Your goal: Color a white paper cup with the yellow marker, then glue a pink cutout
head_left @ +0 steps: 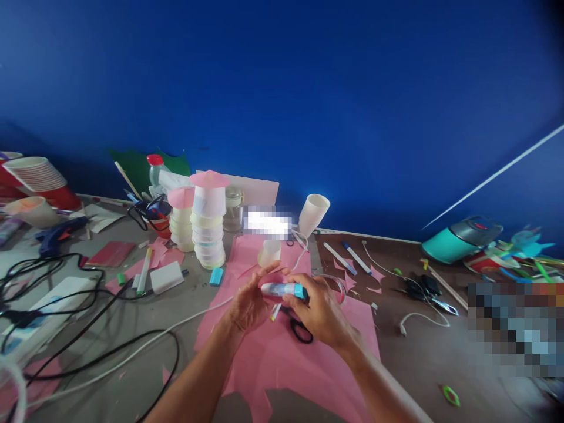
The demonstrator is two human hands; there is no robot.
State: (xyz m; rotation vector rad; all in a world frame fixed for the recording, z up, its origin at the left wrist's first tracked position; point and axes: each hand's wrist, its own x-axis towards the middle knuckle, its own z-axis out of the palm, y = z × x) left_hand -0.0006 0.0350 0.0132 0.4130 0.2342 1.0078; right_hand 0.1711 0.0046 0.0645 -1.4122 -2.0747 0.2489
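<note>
In my right hand (319, 305) is a glue stick (282, 289), a whitish tube with a blue end, held sideways with its tip toward my left palm. My left hand (253, 299) curls around a small pink paper piece (277, 277), partly hidden behind the tube. Both hands are above a large pink paper sheet (326, 364) with cut edges. Black-handled scissors (301, 330) lie on it below my right hand, their blades mostly hidden. Just beyond my fingers stands a small white cup (269, 251).
Two stacks of paper cups with pink tops, a taller one (208, 229) and a shorter one (180, 220), stand left. A tilted white cup (314, 212) is behind. Cables (145, 338) cross the left side. Markers (340, 258), keys (423, 286) and a teal bottle (458, 238) lie right.
</note>
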